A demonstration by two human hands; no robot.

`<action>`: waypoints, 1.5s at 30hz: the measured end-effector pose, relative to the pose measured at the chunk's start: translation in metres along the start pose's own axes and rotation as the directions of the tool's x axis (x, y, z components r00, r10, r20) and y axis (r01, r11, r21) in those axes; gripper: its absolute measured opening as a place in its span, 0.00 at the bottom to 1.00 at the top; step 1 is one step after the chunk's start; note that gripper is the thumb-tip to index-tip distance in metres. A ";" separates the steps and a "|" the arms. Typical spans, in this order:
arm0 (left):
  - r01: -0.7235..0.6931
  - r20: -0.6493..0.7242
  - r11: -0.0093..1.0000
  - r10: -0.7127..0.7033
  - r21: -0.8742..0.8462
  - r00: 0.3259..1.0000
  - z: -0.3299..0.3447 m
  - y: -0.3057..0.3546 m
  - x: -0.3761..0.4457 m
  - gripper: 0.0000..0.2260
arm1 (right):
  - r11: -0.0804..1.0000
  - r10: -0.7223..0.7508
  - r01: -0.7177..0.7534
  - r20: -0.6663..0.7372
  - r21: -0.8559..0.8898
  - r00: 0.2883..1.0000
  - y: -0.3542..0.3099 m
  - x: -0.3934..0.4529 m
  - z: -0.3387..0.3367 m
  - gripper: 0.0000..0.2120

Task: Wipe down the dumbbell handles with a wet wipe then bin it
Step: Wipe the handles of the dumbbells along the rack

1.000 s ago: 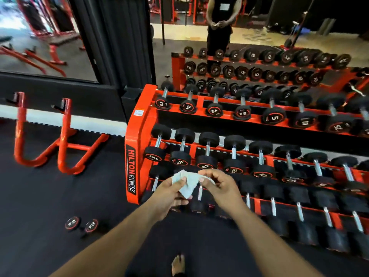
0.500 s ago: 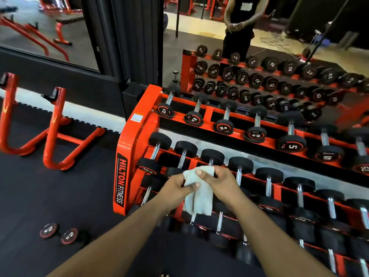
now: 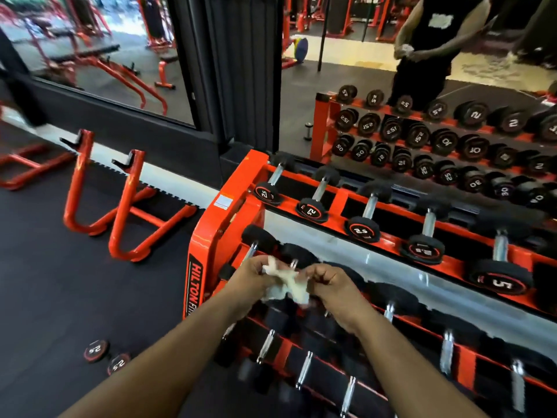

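A crumpled white wet wipe point(image 3: 286, 283) is stretched between my two hands in front of the orange dumbbell rack point(image 3: 208, 236). My left hand point(image 3: 253, 276) grips its left end and my right hand point(image 3: 327, 280) pinches its right end. Both hands hover over the rack's middle tier, near its left end. Black dumbbells with chrome handles point(image 3: 370, 203) lie in rows on the three tiers. The handles directly under my hands are hidden.
A loose 2.5 dumbbell point(image 3: 107, 356) lies on the black floor at lower left. Orange stands point(image 3: 126, 206) are left of the rack. A wall mirror point(image 3: 422, 86) behind the rack reflects it and a person holding a wipe.
The wipe hung flat from my hands before; now it is bunched and pulled between them. The view has moved closer to the rack and turned left.
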State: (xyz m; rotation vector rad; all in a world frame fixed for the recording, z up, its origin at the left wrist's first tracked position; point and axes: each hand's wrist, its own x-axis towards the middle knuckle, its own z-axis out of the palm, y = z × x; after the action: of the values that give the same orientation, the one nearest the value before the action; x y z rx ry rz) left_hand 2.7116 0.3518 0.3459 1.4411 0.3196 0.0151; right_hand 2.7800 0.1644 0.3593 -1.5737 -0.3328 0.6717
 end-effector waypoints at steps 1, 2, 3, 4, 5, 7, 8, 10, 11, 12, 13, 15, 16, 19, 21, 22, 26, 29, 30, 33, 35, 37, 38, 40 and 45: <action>-0.001 -0.019 1.000 0.001 -0.013 1.000 0.005 0.006 0.006 0.09 | 0.999 -0.026 0.025 -0.034 -0.046 0.999 -0.003 0.011 -0.007 0.14; 0.004 -0.047 0.998 -0.006 -0.055 0.999 0.011 0.011 0.017 0.08 | 0.997 -0.039 0.035 -0.055 -0.069 0.998 -0.008 0.023 -0.019 0.15; 0.018 -0.079 0.992 -0.028 -0.122 0.996 0.014 0.014 0.025 0.09 | 0.996 -0.052 0.046 -0.071 -0.081 0.996 -0.012 0.032 -0.027 0.16; 0.034 -0.108 0.980 -0.056 -0.194 0.993 0.018 0.019 0.035 0.10 | 0.994 -0.064 0.058 -0.071 -0.092 0.995 -0.016 0.044 -0.036 0.16; 0.058 -0.121 0.965 -0.092 -0.258 0.988 0.021 0.023 0.044 0.11 | 0.992 -0.066 0.059 -0.061 -0.110 0.996 -0.016 0.056 -0.043 0.17; 0.125 -0.127 0.930 -0.178 -0.345 0.976 0.024 0.031 0.059 0.13 | 0.991 -0.057 0.053 -0.034 -0.122 0.998 -0.018 0.077 -0.054 0.17; 0.156 -0.138 0.923 -0.216 -0.351 0.967 0.026 0.033 0.065 0.14 | 0.989 -0.061 0.056 -0.032 -0.138 0.998 -0.019 0.086 -0.057 0.17; 0.163 -0.176 0.967 -0.198 -0.195 0.964 0.025 0.030 0.082 0.12 | 0.982 -0.079 0.071 -0.036 -0.177 0.996 -0.023 0.107 -0.060 0.17; 0.147 -0.188 0.985 -0.161 -0.085 0.969 0.024 0.029 0.091 0.11 | 0.984 -0.083 0.074 -0.047 -0.159 0.995 -0.024 0.116 -0.061 0.18; 0.132 -0.198 0.991 -0.131 -0.006 0.971 0.020 0.026 0.103 0.11 | 0.992 -0.076 0.069 -0.057 -0.107 0.996 -0.027 0.128 -0.062 0.18; 0.123 -0.221 0.992 -0.114 0.030 0.969 0.017 0.026 0.112 0.12 | 0.999 -0.036 0.035 -0.076 -0.019 0.996 -0.026 0.140 -0.062 0.17; 0.098 -0.267 0.994 -0.084 0.039 0.960 0.005 0.024 0.137 0.10 | 0.977 0.083 -0.069 -0.060 0.203 0.995 -0.026 0.165 -0.061 0.13; 0.084 -0.275 0.995 -0.067 0.050 0.959 0.000 0.025 0.147 0.09 | 0.954 0.120 -0.109 -0.021 0.279 0.993 -0.026 0.174 -0.060 0.10; 0.032 -0.215 0.992 -0.005 0.118 0.977 -0.022 0.022 0.189 0.07 | 0.977 0.142 -0.155 0.096 0.147 0.985 -0.023 0.214 -0.052 0.10; 0.016 -0.187 0.992 0.008 0.128 0.982 -0.038 0.021 0.215 0.09 | 0.988 0.139 -0.144 0.079 0.059 0.987 -0.024 0.237 -0.044 0.12; 0.018 -0.177 0.991 0.006 0.130 0.984 -0.052 0.018 0.233 0.10 | 0.989 0.138 -0.140 0.036 0.050 0.990 -0.024 0.255 -0.038 0.11; 0.038 -0.157 0.995 -0.023 0.095 0.987 -0.094 0.010 0.287 0.08 | 0.990 0.140 -0.138 -0.077 0.027 0.987 -0.022 0.313 -0.024 0.01; 0.084 -0.127 0.996 -0.080 0.026 0.989 -0.122 0.006 0.327 0.05 | 0.990 0.139 -0.138 -0.114 0.020 0.984 -0.015 0.357 -0.014 0.01; 0.091 -0.130 0.996 -0.089 0.005 0.987 -0.128 0.005 0.336 0.05 | 0.991 0.131 -0.129 -0.144 0.022 0.981 -0.013 0.367 -0.013 0.02; 0.074 -0.170 0.997 -0.075 -0.011 0.983 -0.140 0.002 0.364 0.06 | 0.994 0.106 -0.098 -0.231 0.047 0.967 -0.005 0.396 -0.013 0.07; 0.050 -0.162 0.999 -0.046 0.017 0.986 -0.147 0.000 0.380 0.07 | 0.992 0.109 -0.094 -0.205 0.079 0.973 -0.005 0.412 -0.014 0.12; 0.021 -0.128 0.998 -0.014 0.055 0.992 -0.149 -0.002 0.391 0.07 | 0.982 0.156 -0.140 -0.128 0.127 0.979 -0.008 0.423 -0.016 0.14; 0.006 -0.123 0.997 0.003 0.073 0.992 -0.148 -0.004 0.395 0.06 | 0.982 0.166 -0.155 -0.101 0.109 0.981 -0.011 0.426 -0.017 0.13; -0.018 -0.139 0.995 0.032 0.096 0.990 -0.148 -0.009 0.403 0.06 | 0.991 0.131 -0.135 -0.121 -0.025 0.984 -0.012 0.433 -0.021 0.09; -0.036 -0.257 0.993 0.064 0.112 0.964 -0.149 -0.010 0.413 0.05 | 0.990 0.087 -0.108 -0.206 -0.094 0.975 -0.008 0.453 -0.036 0.04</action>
State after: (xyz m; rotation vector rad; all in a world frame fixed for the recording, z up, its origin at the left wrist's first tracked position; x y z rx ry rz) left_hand 3.0717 0.5779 0.2366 1.5556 0.5056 0.2336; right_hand 3.1574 0.3997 0.2674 -1.7517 -0.1422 0.5710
